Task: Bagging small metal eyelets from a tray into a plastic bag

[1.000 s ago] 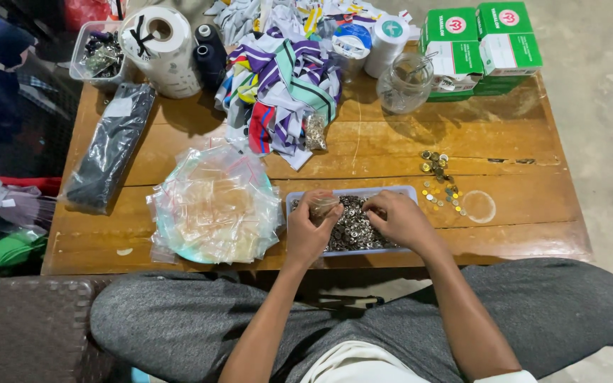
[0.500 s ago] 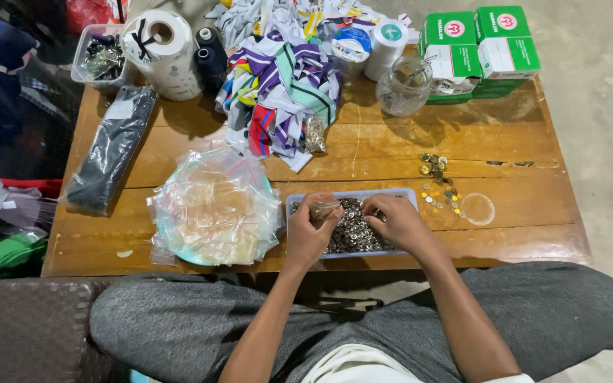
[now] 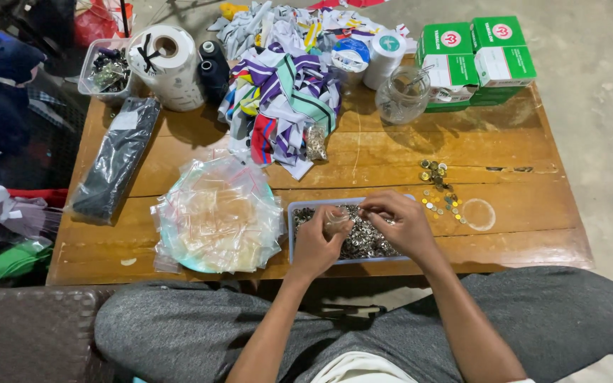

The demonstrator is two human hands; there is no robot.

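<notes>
Small clear bag point(image 3: 335, 218) is pinched upright by the left hand point(image 3: 318, 245) over the tray of metal pieces point(image 3: 363, 237), so the right hand point(image 3: 400, 223), fingertips pinched together, can work at its mouth.

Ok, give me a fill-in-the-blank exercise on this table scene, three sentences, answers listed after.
1. Both hands work over a shallow tray full of small ____ pieces.
2. The left hand holds a small clear ____ above that tray, and the right hand pinches at its mouth.
3. The pile of clear plastic bags lies on the tray's ____ side, seen from the person.

Missing words: metal; bag; left
</notes>
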